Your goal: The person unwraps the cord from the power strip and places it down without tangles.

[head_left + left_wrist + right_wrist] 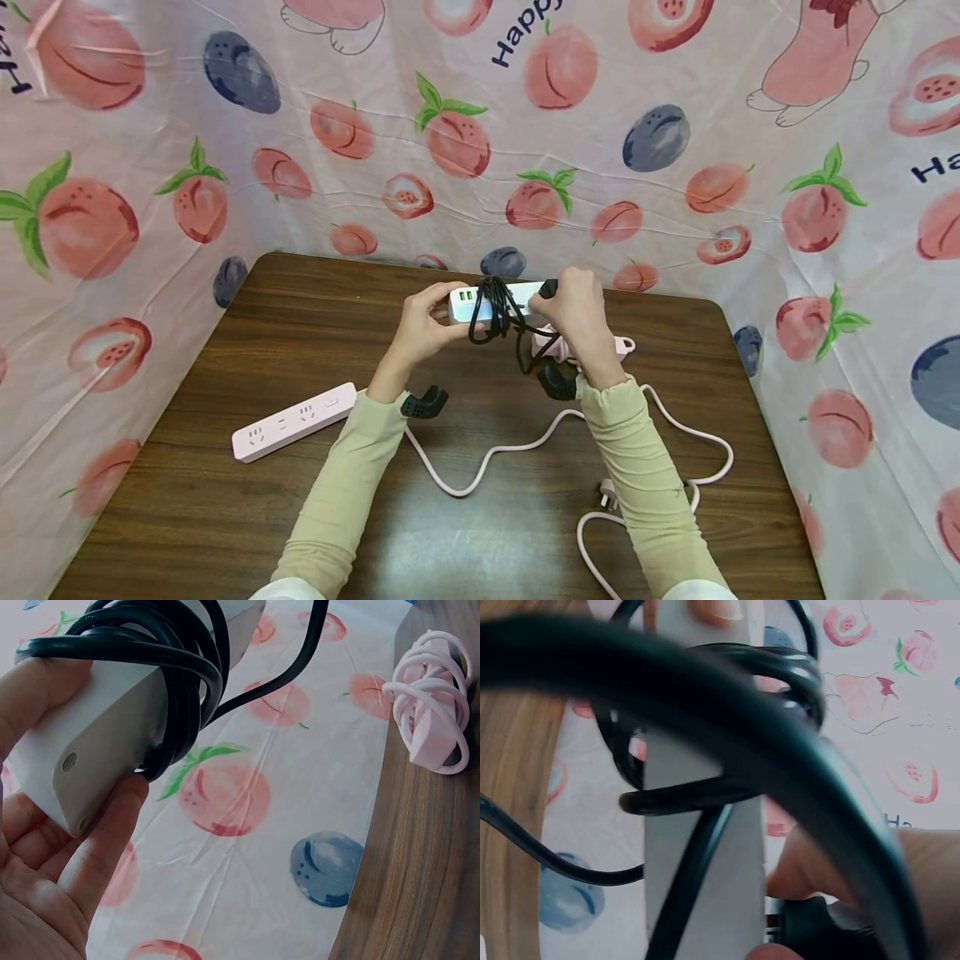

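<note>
Above the table, a white power strip point(465, 309) is held lengthwise, with two green USB ports near its left end. A black cord point(495, 310) is wound round its middle, and a loose loop hangs below. My left hand point(423, 329) grips the left end, thumb on one side and fingers on the other. At the right end, my right hand point(579, 312) pinches the cord's black plug point(810, 930), close against the strip's side. In the right wrist view the cord crosses close to the camera and hides part of the strip.
A pink power strip point(294, 422) lies at the table's left, its pale cord point(480, 467) snaking right to a plug point(608, 493). Behind my right hand sits another pink strip point(431, 735) wrapped in its own cord. Fruit-patterned cloth point(525, 167) hangs round the table point(300, 308).
</note>
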